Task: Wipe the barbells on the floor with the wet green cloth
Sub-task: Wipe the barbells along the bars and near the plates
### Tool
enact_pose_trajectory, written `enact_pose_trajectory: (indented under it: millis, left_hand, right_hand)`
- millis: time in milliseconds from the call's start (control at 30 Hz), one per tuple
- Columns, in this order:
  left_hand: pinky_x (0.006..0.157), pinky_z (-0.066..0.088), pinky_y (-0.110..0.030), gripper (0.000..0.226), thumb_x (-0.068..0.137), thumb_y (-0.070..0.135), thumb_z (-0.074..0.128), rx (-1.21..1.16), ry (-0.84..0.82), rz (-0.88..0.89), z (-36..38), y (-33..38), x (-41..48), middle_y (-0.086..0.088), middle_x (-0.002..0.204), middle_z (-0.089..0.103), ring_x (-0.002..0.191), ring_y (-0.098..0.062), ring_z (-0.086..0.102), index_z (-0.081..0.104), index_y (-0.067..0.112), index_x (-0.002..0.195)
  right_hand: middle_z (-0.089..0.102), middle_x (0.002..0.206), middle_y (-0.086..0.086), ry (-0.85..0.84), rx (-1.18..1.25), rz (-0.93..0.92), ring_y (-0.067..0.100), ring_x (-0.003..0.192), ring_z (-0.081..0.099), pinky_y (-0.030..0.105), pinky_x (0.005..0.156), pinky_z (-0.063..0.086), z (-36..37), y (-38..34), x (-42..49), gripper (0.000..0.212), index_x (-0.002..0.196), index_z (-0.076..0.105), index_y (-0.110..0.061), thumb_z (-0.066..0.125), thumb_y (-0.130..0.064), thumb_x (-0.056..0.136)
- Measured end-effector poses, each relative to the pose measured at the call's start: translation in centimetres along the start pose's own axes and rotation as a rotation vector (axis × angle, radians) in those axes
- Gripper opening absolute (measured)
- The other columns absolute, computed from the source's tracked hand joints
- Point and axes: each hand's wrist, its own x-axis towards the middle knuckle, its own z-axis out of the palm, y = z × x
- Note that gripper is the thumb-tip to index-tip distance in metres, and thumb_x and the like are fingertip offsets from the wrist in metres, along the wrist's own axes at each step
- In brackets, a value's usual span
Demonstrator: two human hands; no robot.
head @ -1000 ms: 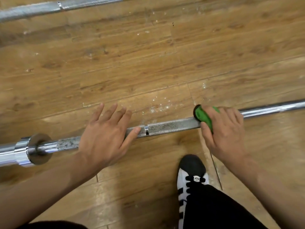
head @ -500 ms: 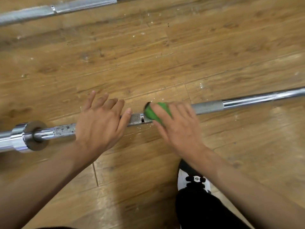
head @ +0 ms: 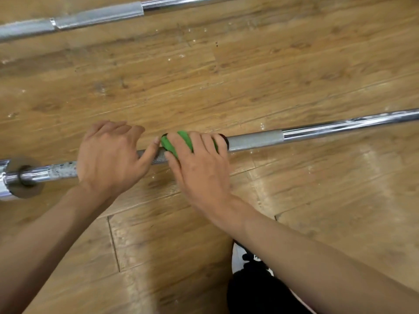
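We saw the right hand's fingers (head: 205,145) curled over the green cloth (head: 184,138), wrapping it round the near barbell (head: 254,140) and gripping cloth and bar together, with the thumb on the bar's near side. The cloth's left edge touched the tip of the left thumb. The left hand's fingers (head: 118,130) lay nearly straight across the near barbell and reached past its far side, gripping nothing. The left hand (head: 108,159) pressed down on the bar with its palm, just beside the right hand (head: 201,171).

We judged the likeliest trouble to be that contact: any push of the cloth further toward the collar (head: 22,175) would have driven it into the left thumb. The bar was round and pinned only by a flat palm, so a hard stroke could have rolled it on the floor (head: 249,75). The knurling might have snagged the wet cloth and dragged it out of the fingers. The speckled stretch of the near barbell between the left hand and the collar would have been missed unless that hand shifted. The far barbell (head: 97,15) lay well apart beyond the near barbell; we could not tell whether it had been wiped.
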Motion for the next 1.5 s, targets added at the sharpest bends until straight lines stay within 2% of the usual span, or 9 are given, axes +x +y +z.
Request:
enact_pose_trajectory:
  millis: [100, 300, 433, 633, 733, 933, 1267, 1367, 1500]
  left_hand:
    - [0.102, 0.044, -0.05, 0.067, 0.101, 0.055, 0.035, -0.021, -0.015, -0.023, -0.1, -0.3, 0.8, -0.022, 0.097, 0.076, 0.103, -0.042, 0.07, 0.076, 0.003, 0.106]
    - [0.086, 0.046, -0.045, 0.067, 0.101, 0.057, 0.033, -0.024, 0.007, -0.025, -0.1, -0.3, 1.5, -0.016, 0.089, 0.075, 0.092, -0.04, 0.069, 0.076, 0.007, 0.097]
    - [0.082, 0.046, -0.044, 0.062, 0.099, 0.054, 0.035, -0.031, 0.0, -0.035, -0.2, -0.3, 2.0, -0.016, 0.088, 0.075, 0.089, -0.04, 0.068, 0.075, 0.007, 0.097]
    - [0.09, 0.045, -0.049, 0.05, 0.093, 0.038, 0.039, -0.069, 0.078, -0.068, -0.1, -0.9, 2.3, -0.019, 0.087, 0.075, 0.089, -0.042, 0.068, 0.075, 0.003, 0.1]
    - [0.086, 0.044, -0.048, 0.047, 0.096, 0.037, 0.043, -0.097, 0.086, -0.075, -0.1, -0.6, 2.6, -0.019, 0.087, 0.075, 0.09, -0.042, 0.068, 0.075, 0.003, 0.1]
    - [0.091, 0.039, -0.051, 0.052, 0.094, 0.042, 0.039, -0.14, 0.01, -0.167, -0.5, 0.9, 3.0, -0.022, 0.095, 0.073, 0.096, -0.044, 0.062, 0.073, 0.004, 0.101]
    - [0.104, 0.038, -0.054, 0.059, 0.104, 0.046, 0.016, -0.093, -0.076, 0.198, -0.8, 16.5, 8.9, -0.02, 0.116, 0.066, 0.111, -0.042, 0.056, 0.062, 0.011, 0.118]
    - [0.114, 0.028, -0.059, 0.065, 0.107, 0.049, 0.012, 0.006, -0.069, 0.174, -0.4, 16.6, 8.4, -0.023, 0.116, 0.067, 0.118, -0.044, 0.053, 0.063, 0.009, 0.116]
    - [0.117, 0.024, -0.061, 0.07, 0.107, 0.051, 0.01, 0.0, -0.073, 0.15, -0.4, 17.5, 8.6, -0.02, 0.113, 0.068, 0.122, -0.043, 0.052, 0.065, 0.01, 0.113]
  right_hand:
    - [0.064, 0.099, 0.005, -0.009, -0.014, -0.157, 0.027, 0.089, 0.058, 0.04, 0.085, 0.04, -1.3, 3.8, 0.6, 0.033, 0.131, 0.064, -0.021, 0.048, -0.037, 0.107]
    - [0.064, 0.102, 0.014, 0.095, -0.148, 0.175, 0.034, 0.094, 0.052, 0.046, 0.093, 0.036, -4.8, 15.6, -0.7, 0.04, 0.127, 0.063, -0.008, 0.04, -0.035, 0.108]
    - [0.063, 0.103, 0.009, 0.101, -0.11, 0.328, 0.031, 0.099, 0.051, 0.051, 0.102, 0.036, -2.4, 9.5, 0.7, 0.03, 0.123, 0.065, -0.015, 0.046, -0.029, 0.104]
    - [0.064, 0.109, 0.004, -0.031, 0.031, -0.014, 0.028, 0.103, 0.056, 0.047, 0.109, 0.034, 1.4, -1.9, 2.4, 0.034, 0.135, 0.062, -0.026, 0.048, -0.037, 0.106]
    - [0.065, 0.105, 0.006, 0.008, 0.011, -0.062, 0.028, 0.1, 0.057, 0.044, 0.108, 0.037, -0.1, 3.4, 2.1, 0.032, 0.134, 0.06, -0.021, 0.046, -0.035, 0.109]
    - [0.063, 0.116, 0.015, 0.012, -0.173, 0.269, 0.037, 0.116, 0.054, 0.047, 0.116, 0.029, -6.4, 17.8, 0.4, 0.037, 0.13, 0.058, -0.011, 0.036, -0.033, 0.11]
    - [0.067, 0.126, 0.009, 0.098, -0.053, 0.164, 0.032, 0.134, 0.053, 0.05, 0.124, 0.023, -3.3, 13.2, 0.8, 0.041, 0.136, 0.063, -0.015, 0.041, -0.031, 0.104]
    - [0.068, 0.126, 0.013, 0.059, -0.11, 0.06, 0.032, 0.131, 0.057, 0.048, 0.123, 0.029, -5.1, 18.4, 0.3, 0.042, 0.136, 0.063, -0.013, 0.04, -0.035, 0.109]
    - [0.065, 0.127, 0.015, 0.173, -0.178, 0.311, 0.034, 0.131, 0.054, 0.054, 0.12, 0.03, -9.0, 29.1, -1.8, 0.039, 0.133, 0.06, -0.009, 0.039, -0.033, 0.11]
